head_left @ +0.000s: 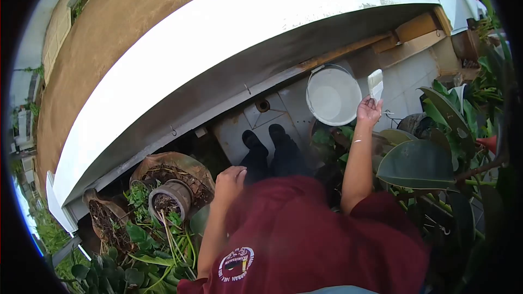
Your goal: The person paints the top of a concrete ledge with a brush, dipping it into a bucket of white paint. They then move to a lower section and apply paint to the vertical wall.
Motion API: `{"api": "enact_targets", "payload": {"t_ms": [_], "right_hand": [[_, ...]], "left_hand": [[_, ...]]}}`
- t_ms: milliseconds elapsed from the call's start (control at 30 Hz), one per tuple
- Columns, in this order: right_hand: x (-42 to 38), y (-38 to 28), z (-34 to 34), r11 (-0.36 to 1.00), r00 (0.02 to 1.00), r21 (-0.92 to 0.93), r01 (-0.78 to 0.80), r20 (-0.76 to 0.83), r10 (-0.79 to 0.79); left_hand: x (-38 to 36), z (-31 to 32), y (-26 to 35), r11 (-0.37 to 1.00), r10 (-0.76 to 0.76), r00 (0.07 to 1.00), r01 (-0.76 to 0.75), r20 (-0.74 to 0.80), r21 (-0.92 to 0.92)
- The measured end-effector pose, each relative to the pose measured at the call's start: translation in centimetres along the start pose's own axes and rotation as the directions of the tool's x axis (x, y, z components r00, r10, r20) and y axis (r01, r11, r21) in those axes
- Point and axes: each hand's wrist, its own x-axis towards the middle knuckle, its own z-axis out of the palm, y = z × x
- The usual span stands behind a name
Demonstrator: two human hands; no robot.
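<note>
My right hand [370, 112] is closed round the handle of a paintbrush [375, 84], whose pale, wide bristles point up and away from me. Just left of that hand a white bucket [333, 95] stands on the tiles, with whitish paint or liquid inside. White smears mark my right forearm. My left hand [231, 178] hangs low beside my body, its fingers curled together; whether anything is in them is hidden. In front of me runs a low wall with a white top [180, 49], greyish and stained toward the upper right.
Potted plants [170, 198] crowd the left side, near my left arm. Large-leaved plants [417, 164] stand close on the right. A drain hole [263, 105] lies in the tiled floor ahead of my feet. Small hooks [247, 88] stick out along the wall's underside. Bare brown ground [125, 22] stretches beyond.
</note>
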Motion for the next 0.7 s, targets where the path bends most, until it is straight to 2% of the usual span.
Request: {"api": "enact_targets", "payload": {"t_ms": [133, 233, 333, 400, 467, 500, 533, 567, 633, 700], "right_hand": [[-4.9, 0.8, 7.8, 0.997, 0.963, -0.035, -0.07, 0.26, 0.077], [-9.7, 2.6, 13.5, 0.976, 0.841, -0.157, -0.151, 0.499, 0.21], [-16.4, 7.0, 20.0, 0.949, 0.837, -0.28, -0.145, 0.477, 0.269], [-21.4, 10.6, 23.2, 0.903, 0.793, -0.429, 0.011, 0.554, 0.254], [-25.6, 13.8, 26.1, 0.809, 0.672, -0.578, 0.107, 0.641, 0.37], [-27.1, 15.8, 27.2, 0.768, 0.654, -0.628, 0.125, 0.634, 0.412], [-30.2, 17.6, 29.0, 0.746, 0.646, -0.646, 0.164, 0.642, 0.414], [-31.0, 19.5, 30.0, 0.723, 0.581, -0.664, 0.191, 0.67, 0.462], [-32.3, 23.0, 32.2, 0.641, 0.472, -0.659, 0.394, 0.744, 0.474], [-33.6, 25.2, 34.2, 0.577, 0.429, -0.674, 0.461, 0.739, 0.52]], "left_hand": [[-0.3, -0.9, -0.1, 1.0, 0.014, 0.998, -0.016, -0.069, -0.025], [-0.7, -1.2, -0.5, 0.999, 0.036, 0.992, -0.04, -0.123, -0.034], [-1.0, -1.8, -0.2, 0.998, 0.022, 0.985, -0.033, -0.172, -0.061], [-1.0, -2.3, -0.2, 0.997, 0.022, 0.978, -0.036, -0.207, -0.065], [-1.2, -2.6, -0.1, 0.996, 0.029, 0.968, -0.05, -0.248, -0.079], [-1.2, -2.8, -0.2, 0.994, 0.036, 0.961, -0.063, -0.276, -0.087], [-1.1, -3.2, -0.3, 0.993, 0.045, 0.952, -0.076, -0.304, -0.092], [-1.1, -3.6, -0.4, 0.992, 0.052, 0.945, -0.086, -0.324, -0.092], [-1.2, -4.3, -0.5, 0.991, 0.06, 0.931, -0.1, -0.361, -0.094], [-1.2, -5.0, -0.8, 0.991, 0.047, 0.926, -0.089, -0.374, -0.096]]}}
